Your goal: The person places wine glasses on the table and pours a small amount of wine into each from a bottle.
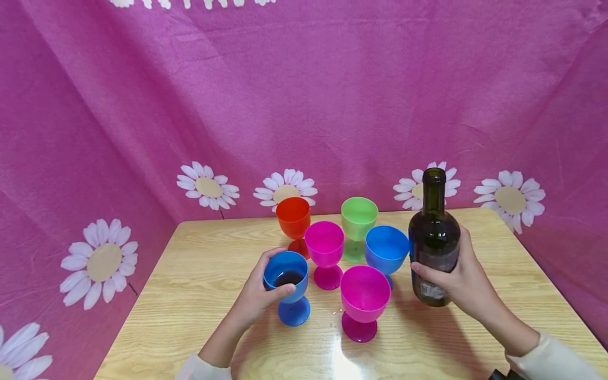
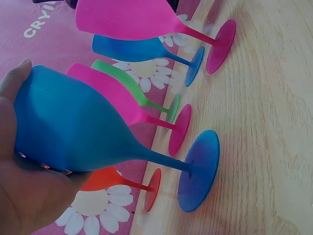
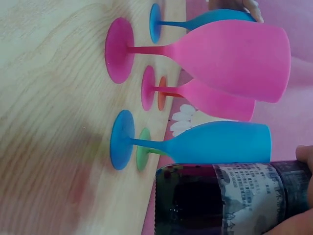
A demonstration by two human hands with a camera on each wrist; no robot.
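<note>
My left hand (image 1: 258, 290) grips the bowl of a blue goblet (image 1: 295, 313), thumb across its near side, fingers behind it. Dark liquid (image 1: 288, 278) lies in the bottom of that goblet, which stands upright with its foot at the tabletop. On the right, my right hand (image 1: 467, 282) holds a dark green glass bottle (image 1: 434, 232) round its labelled body. The bottle is upright and raised off the table, its label (image 3: 252, 196) partly covered by the fingers. Just left of the bottle stands a second blue goblet (image 1: 386, 248). Between the hands, nearest me, is a pink goblet (image 1: 364, 295).
Behind these stand another pink goblet (image 1: 324, 245), a red goblet (image 1: 293, 217) and a light green goblet (image 1: 359, 217), close together. A few small drops lie on the wooden table (image 1: 190, 295) near the front pink goblet. A pink cloth with daisies (image 1: 304, 105) encloses the table's back and sides.
</note>
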